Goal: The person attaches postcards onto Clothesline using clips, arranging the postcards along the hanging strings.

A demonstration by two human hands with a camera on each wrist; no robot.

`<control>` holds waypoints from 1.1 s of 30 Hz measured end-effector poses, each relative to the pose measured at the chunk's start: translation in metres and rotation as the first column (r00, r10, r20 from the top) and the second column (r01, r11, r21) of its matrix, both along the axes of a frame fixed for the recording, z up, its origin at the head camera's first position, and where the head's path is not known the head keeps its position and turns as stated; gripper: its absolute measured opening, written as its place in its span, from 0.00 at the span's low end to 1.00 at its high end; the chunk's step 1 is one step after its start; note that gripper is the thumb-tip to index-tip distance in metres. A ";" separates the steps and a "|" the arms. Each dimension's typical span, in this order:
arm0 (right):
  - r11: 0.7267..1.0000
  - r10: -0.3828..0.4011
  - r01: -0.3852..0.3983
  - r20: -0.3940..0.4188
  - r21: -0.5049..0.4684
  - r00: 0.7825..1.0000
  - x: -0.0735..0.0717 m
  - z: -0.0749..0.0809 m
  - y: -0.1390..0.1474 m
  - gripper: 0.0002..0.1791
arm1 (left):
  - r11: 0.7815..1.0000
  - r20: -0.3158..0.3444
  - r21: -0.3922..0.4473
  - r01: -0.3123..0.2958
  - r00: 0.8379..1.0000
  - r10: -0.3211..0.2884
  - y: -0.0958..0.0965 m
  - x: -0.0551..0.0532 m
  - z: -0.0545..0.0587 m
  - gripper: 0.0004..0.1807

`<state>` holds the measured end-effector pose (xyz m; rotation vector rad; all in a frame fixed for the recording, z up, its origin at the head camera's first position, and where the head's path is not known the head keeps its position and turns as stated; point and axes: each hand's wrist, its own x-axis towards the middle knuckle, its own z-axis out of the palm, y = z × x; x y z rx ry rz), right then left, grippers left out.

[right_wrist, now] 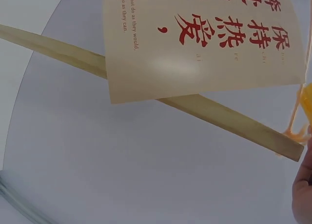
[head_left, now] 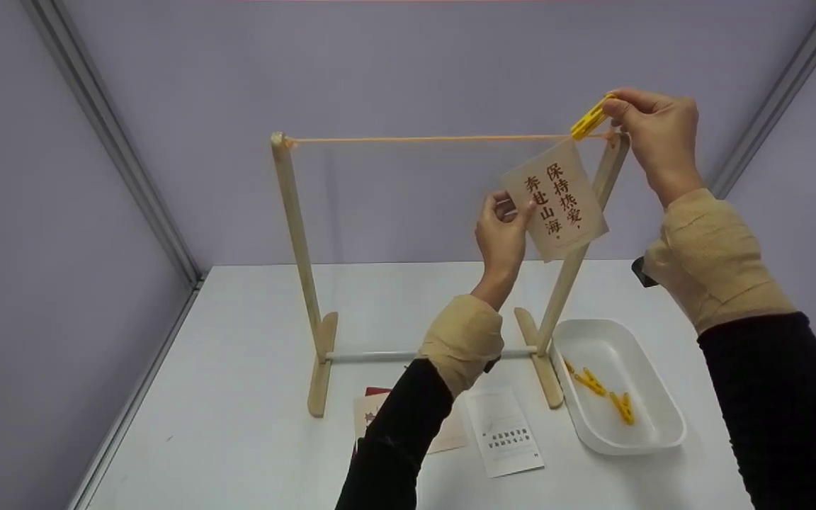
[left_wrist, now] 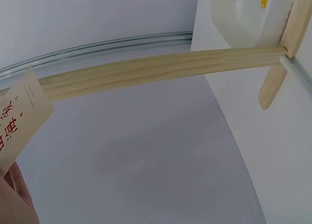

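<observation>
My left hand (head_left: 503, 230) pinches the left edge of a cream card (head_left: 557, 205) with red-brown Chinese characters. The card tilts, its top corner up at the orange string (head_left: 422, 139). Between right thumb and fingers, my right hand (head_left: 663, 131) grips a yellow clothespin (head_left: 592, 117), whose lower end meets the string and the card's top corner. Whether its tips bite on the card cannot be made out. In the right wrist view the card (right_wrist: 204, 48) hangs in front of the wooden post (right_wrist: 234, 119), and only part of the clothespin (right_wrist: 307, 102) shows at the edge.
The string spans two wooden posts (head_left: 298, 248) joined by a white bar (head_left: 372, 355). A white tray (head_left: 666, 404) at right holds several yellow clothespins (head_left: 622, 407). A white card (head_left: 503, 432) and other cards (head_left: 447, 435) lie on the white table (head_left: 238, 397), partly behind my left arm.
</observation>
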<state>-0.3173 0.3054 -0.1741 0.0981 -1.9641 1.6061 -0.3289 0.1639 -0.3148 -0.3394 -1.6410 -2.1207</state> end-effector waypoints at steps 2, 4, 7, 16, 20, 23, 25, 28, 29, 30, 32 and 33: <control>1.000 -0.002 0.002 -0.005 0.000 1.000 0.000 0.000 0.000 0.17 | 1.000 0.005 0.014 0.007 1.000 -0.007 0.000 0.000 0.000 0.12; 1.000 0.000 0.000 -0.006 -0.007 1.000 -0.001 0.000 0.000 0.16 | 1.000 0.013 0.028 0.009 1.000 -0.010 0.000 0.001 0.000 0.12; 1.000 -0.016 0.016 -0.006 0.001 1.000 -0.001 0.001 -0.001 0.16 | 0.999 0.025 0.045 0.014 1.000 -0.016 0.000 0.002 0.001 0.12; 1.000 -0.005 0.005 0.009 0.005 1.000 -0.004 0.001 -0.007 0.14 | 0.998 0.019 0.059 0.021 1.000 -0.022 -0.001 0.001 0.002 0.14; 0.998 -0.022 0.021 0.021 0.053 1.000 -0.004 -0.002 -0.010 0.14 | 0.997 0.010 0.068 0.027 1.000 -0.027 -0.002 0.001 0.001 0.14; 0.995 -0.031 0.028 0.032 0.096 0.999 -0.004 -0.003 -0.012 0.16 | 0.998 0.014 0.067 0.020 1.000 -0.020 -0.005 0.007 0.006 0.13; 0.991 -0.030 0.024 0.048 0.129 0.998 -0.003 -0.002 -0.013 0.19 | 0.998 0.022 0.066 0.014 1.000 -0.015 -0.010 0.015 0.013 0.12; 0.981 -0.032 0.016 0.080 0.191 0.996 -0.003 -0.001 -0.015 0.23 | 0.998 0.037 0.058 -0.007 0.999 0.005 -0.016 0.026 0.024 0.11; 0.977 -0.033 0.012 0.092 0.214 0.995 -0.002 -0.001 -0.015 0.24 | 0.998 0.040 0.057 -0.013 0.999 0.011 -0.018 0.029 0.027 0.11; 0.972 -0.035 0.010 0.102 0.235 0.994 -0.002 0.000 -0.015 0.25 | 0.998 0.043 0.056 -0.016 0.999 0.014 -0.019 0.029 0.028 0.11; 0.966 -0.029 -0.001 0.116 0.258 0.993 -0.002 0.000 -0.015 0.25 | 0.998 0.043 0.053 -0.022 0.999 0.020 -0.019 0.026 0.026 0.11; 0.965 -0.025 -0.008 0.121 0.264 0.992 -0.001 0.000 -0.014 0.25 | 0.998 0.039 0.053 -0.020 0.999 0.018 -0.018 0.022 0.023 0.12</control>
